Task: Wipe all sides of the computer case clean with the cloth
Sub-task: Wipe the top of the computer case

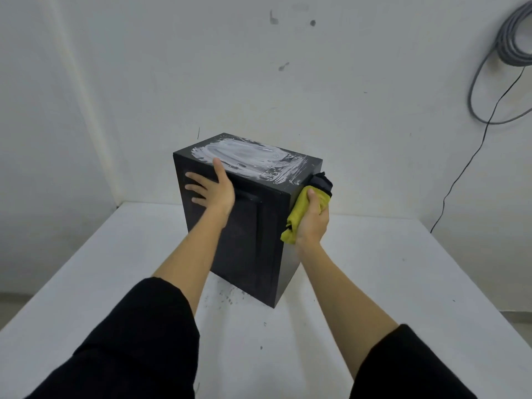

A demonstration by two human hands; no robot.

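Note:
A black computer case [253,240] stands upright on the white table [374,283], one corner turned toward me. Its top face carries broad white smears. My left hand [211,187] lies flat against the upper part of the near-left side, fingers spread and thumb hooked over the top edge. My right hand [312,218] clutches a yellow cloth [299,214] with a dark part at its upper end, pressed against the upper right side of the case near the top corner.
White walls close in behind and to the left of the table. A coil of grey cable [512,44] hangs on the wall at the upper right, with a thin black wire [460,180] trailing down behind the table. Dark specks dot the tabletop near the case.

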